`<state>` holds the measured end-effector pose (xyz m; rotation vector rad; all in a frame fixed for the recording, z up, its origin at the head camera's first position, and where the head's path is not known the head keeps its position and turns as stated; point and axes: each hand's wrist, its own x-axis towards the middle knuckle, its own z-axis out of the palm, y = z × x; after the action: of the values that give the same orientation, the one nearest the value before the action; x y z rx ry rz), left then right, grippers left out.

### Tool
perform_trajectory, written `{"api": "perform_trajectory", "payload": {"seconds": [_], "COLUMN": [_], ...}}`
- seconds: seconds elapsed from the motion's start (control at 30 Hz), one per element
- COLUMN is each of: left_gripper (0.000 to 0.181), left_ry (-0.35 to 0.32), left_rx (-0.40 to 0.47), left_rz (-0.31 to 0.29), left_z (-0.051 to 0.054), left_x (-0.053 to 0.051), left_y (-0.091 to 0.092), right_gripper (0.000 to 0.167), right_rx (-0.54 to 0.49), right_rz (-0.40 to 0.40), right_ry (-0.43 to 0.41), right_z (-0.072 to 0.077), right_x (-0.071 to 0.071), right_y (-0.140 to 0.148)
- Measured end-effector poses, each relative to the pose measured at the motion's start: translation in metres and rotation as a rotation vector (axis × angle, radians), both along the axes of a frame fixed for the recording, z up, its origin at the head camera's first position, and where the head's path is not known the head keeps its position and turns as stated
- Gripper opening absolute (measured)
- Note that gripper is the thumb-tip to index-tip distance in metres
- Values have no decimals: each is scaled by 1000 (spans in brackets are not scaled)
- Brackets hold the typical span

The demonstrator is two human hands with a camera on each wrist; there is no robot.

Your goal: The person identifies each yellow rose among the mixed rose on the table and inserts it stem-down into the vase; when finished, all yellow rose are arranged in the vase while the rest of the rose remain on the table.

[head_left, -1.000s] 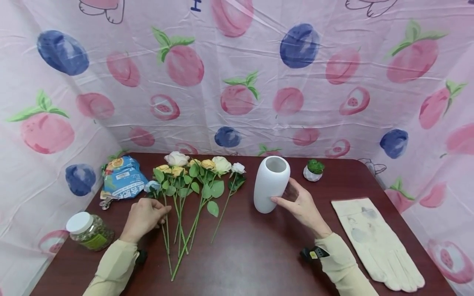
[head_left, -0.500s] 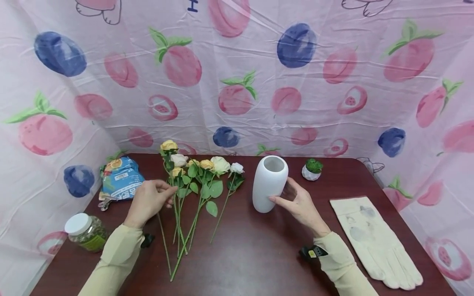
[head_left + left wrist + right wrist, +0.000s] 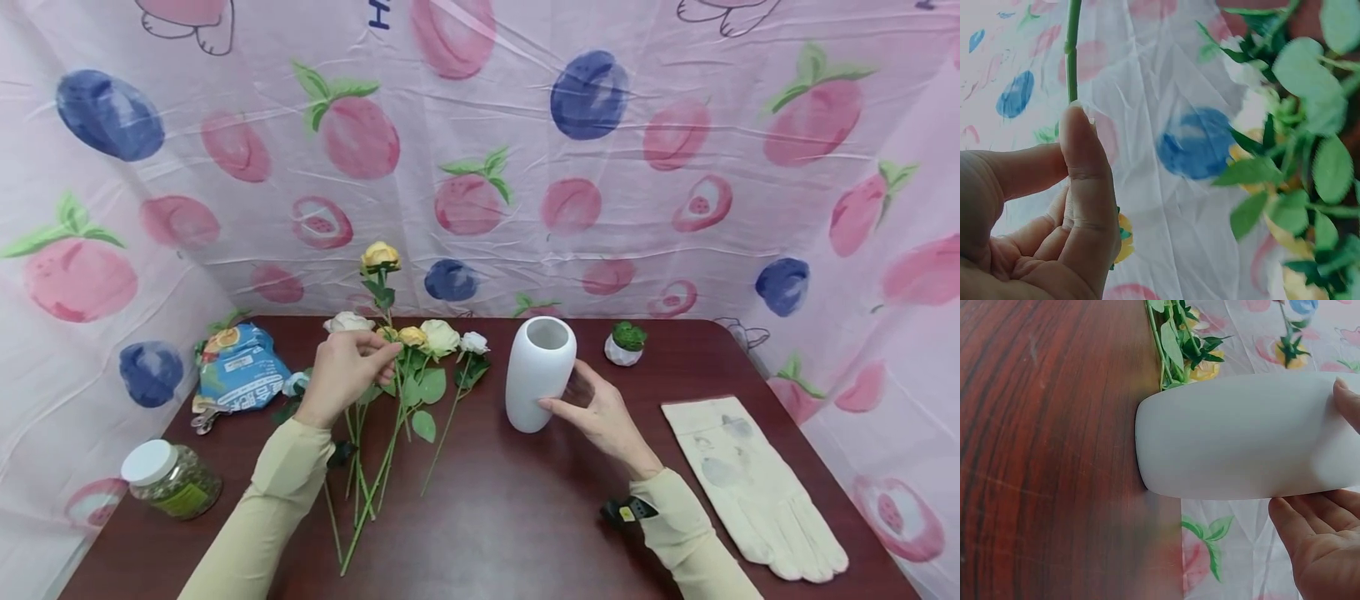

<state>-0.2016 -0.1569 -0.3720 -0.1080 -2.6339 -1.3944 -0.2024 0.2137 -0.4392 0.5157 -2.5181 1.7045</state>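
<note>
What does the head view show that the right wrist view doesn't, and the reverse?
Head only: left grip, lidded jar, blue bag, small potted plant, cream gloves, and the opening of the white vase.
Right wrist only: fingertips on the side of the vase hidden from the head camera, plus scuffs and grain in the table.
Both: the vase standing on the table, the right grip holding it, yellow roses, and fruit-print cloth behind.

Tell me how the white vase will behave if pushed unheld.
Tall and narrow-based, the white vase would probably tip if pushed high up. Its smooth surface may feel slippery. Its rounded body would likely roll once lying down.
</note>
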Motion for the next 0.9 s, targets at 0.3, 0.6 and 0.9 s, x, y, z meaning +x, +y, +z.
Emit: {"api": "perform_trajectory", "payload": {"seconds": [0.3,0.6,0.9], "left_gripper": [28,24,23], "left_ry": [6,46,64], "left_rx": [79,163,201], "left_rz": [-51,-101,-155], "left_z": [14,27,41], "left_x": [-14,-26,-36], "left_y": [30,59,82], "right_gripper": [69,68,68], "right_rx": [7,-5,-13], "right_rz": [-4,1,12], "right_ry": [16,11,14], "right_z": [-2,-1,1], "right_x": [-1,0,1], "right_y": [1,1,1]}}
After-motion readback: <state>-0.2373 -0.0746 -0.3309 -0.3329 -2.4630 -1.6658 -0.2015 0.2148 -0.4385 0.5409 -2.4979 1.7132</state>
